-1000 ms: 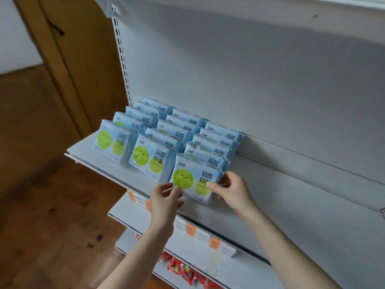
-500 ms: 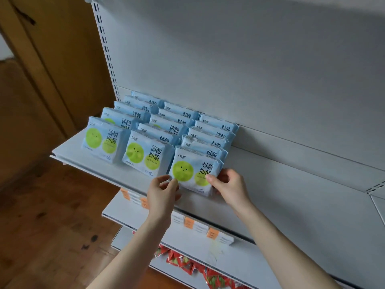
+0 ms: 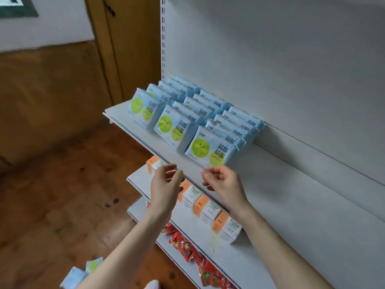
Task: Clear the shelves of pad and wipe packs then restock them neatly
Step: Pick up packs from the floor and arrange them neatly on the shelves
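Note:
Several light-blue pad packs with green circles stand in three rows on the upper white shelf (image 3: 133,130). The front pack of the right row (image 3: 210,150) leans back against its row. My left hand (image 3: 164,184) and my right hand (image 3: 223,182) hover just below and in front of that pack, fingers loosely curled, holding nothing and touching no pack. Both forearms reach up from the bottom of the view.
White-and-orange Facial packs (image 3: 210,209) line the middle shelf. Red packets (image 3: 187,249) lie on the lowest shelf. A few loose blue packs (image 3: 83,272) lie on the wooden floor at the bottom left. A wooden door frame (image 3: 104,49) stands left of the shelving.
Both hands have let go of the front right pack and drawn back toward me, below the shelf edge. The view has swung left and down.

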Available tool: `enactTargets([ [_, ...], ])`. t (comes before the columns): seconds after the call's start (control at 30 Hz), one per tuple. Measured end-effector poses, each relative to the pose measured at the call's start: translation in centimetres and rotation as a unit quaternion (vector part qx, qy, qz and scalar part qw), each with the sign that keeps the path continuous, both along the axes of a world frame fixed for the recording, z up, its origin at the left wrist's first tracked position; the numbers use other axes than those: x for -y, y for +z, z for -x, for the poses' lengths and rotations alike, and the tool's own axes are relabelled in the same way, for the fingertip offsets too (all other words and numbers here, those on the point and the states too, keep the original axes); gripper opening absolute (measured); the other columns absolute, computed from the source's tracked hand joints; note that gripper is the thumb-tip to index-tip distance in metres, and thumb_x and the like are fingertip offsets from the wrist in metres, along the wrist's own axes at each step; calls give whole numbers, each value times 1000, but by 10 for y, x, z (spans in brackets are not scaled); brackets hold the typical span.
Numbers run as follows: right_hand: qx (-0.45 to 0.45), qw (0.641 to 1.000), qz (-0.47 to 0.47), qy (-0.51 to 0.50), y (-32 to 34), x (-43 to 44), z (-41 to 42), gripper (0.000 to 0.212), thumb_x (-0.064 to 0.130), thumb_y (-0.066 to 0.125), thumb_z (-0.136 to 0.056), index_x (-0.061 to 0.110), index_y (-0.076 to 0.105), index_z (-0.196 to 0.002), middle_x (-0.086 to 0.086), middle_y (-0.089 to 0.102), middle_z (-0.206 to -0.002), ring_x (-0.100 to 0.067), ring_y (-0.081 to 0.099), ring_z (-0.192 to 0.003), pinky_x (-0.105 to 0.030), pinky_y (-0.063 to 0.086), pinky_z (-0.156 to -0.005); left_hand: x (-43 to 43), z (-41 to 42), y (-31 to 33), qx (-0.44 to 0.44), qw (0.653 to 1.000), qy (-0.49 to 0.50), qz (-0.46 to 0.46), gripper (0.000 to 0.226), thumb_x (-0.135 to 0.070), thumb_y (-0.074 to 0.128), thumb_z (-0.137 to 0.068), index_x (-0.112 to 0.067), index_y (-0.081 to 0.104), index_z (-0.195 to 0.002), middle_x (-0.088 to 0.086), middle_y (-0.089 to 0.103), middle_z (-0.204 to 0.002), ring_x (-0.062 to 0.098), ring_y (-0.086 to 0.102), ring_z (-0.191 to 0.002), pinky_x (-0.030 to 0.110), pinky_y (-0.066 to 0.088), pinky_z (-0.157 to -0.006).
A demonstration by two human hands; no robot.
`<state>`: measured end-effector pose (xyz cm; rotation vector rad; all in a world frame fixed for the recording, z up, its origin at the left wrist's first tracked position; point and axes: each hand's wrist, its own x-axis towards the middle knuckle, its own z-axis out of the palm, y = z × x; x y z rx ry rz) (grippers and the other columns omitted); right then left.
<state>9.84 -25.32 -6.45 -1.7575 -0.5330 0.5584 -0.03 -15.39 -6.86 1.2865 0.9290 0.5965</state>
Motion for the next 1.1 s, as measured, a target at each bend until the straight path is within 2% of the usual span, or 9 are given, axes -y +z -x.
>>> enactTargets([
  [0.13,-18,991,30,131,-14,-13,36,7,22,66,-86,19,61,-82,-2,66,-78,-14,64,-73,-25,52,-68,21,57,-16,-28,996,76,27,13,-14,55,-93,-14,53,-106,6,63,-96,16,65,-86,27,53,-69],
  [0.3,-24,961,78,264,-43,-50,110,8,25,67,-85,21,60,-84,-7,67,-87,-25,67,-87,-34,52,-76,19,169,-36,-91,976,195,46,10,-12,58,-90,-15,57,-99,5,64,-93,18,64,-82,28,53,-68],
  [0.4,-2,933,105,344,-61,-76,163,11,31,67,-85,23,61,-89,-5,68,-94,-22,67,-90,-35,54,-81,17,243,-52,-113,958,253,75,7,-11,57,-89,-15,58,-94,5,64,-87,18,61,-74,23,49,-59],
  [0.5,28,904,133,405,-78,-98,216,20,33,66,-85,18,61,-96,-2,68,-92,-17,66,-87,-34,55,-82,19,315,-74,-128,934,317,102,11,-11,59,-87,-21,58,-85,9,64,-92,18,64,-74,31,51,-67],
  [0.63,48,875,184,444,-110,-129,283,16,29,68,-84,16,62,-91,-4,68,-88,-21,67,-88,-35,51,-79,19,398,-107,-147,910,359,148,8,-12,55,-91,-13,55,-99,7,62,-94,8,60,-69,16,46,-56],
  [0.8,51,837,240,489,-165,-159,368,16,29,68,-84,16,61,-92,-3,67,-93,-21,67,-90,-38,51,-81,9,478,-149,-156,878,409,193,17,-13,54,-92,-9,55,-108,9,62,-101,8,60,-73,23,46,-63],
  [0.93,21,807,274,523,-202,-172,427,15,25,67,-85,13,60,-93,6,64,-79,-21,68,-83,-36,51,-79,2,514,-182,-160,853,436,237,22,-14,54,-92,-8,55,-112,10,62,-103,9,60,-73,23,47,-62],
  [1.0,8,795,292,532,-224,-181,450,20,24,67,-86,10,59,-98,1,64,-81,-23,68,-84,-37,52,-80,-2,527,-201,-159,838,450,263,24,-14,54,-92,-6,55,-115,10,62,-102,8,59,-72,23,47,-62],
  [1.1,-31,779,322,537,-261,-198,478,35,21,64,-88,-1,56,-113,-9,61,-97,-16,64,-73,-25,51,-62,-12,543,-234,-158,810,482,295,24,-15,53,-92,-7,53,-115,12,61,-106,10,59,-74,23,46,-62],
])
